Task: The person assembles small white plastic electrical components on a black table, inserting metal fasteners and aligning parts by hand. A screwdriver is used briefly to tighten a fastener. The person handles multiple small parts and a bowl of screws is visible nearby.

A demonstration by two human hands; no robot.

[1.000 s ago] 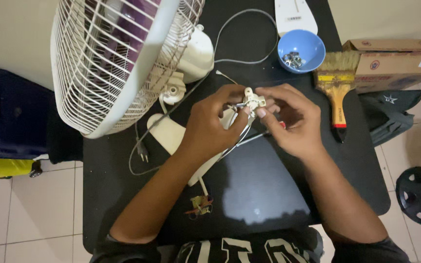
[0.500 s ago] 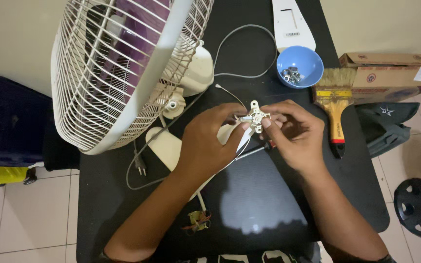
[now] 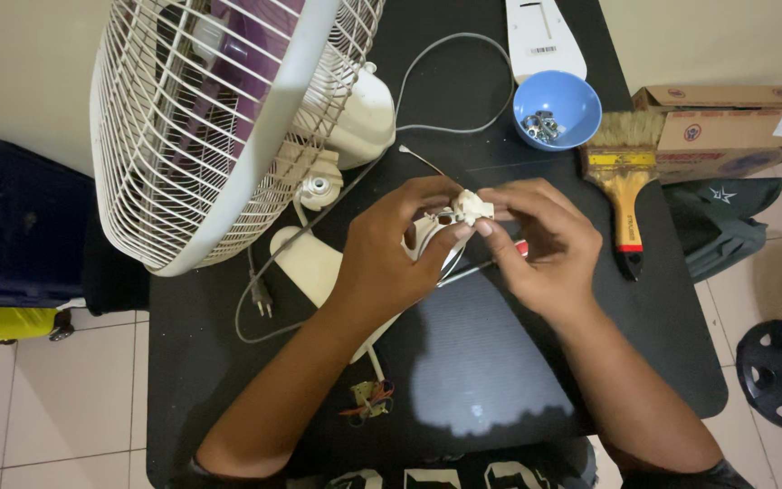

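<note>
Small cream plastic part (image 3: 471,207), held above the middle of the black counter (image 3: 500,362) between both hands. We see the left hand (image 3: 391,249) with its fingers (image 3: 450,237) closed on the part from the left, and the right hand (image 3: 545,244) with its fingers (image 3: 486,226) pinched on it from the right. A thin metal rod (image 3: 468,272) runs beneath the hands. We note, farther out, the white fan (image 3: 228,118) lying at left, its grey cord (image 3: 450,91), a blue bowl (image 3: 557,109) of metal hardware, a paintbrush (image 3: 624,186) just beside it, and a cardboard box (image 3: 735,127) at right
</note>
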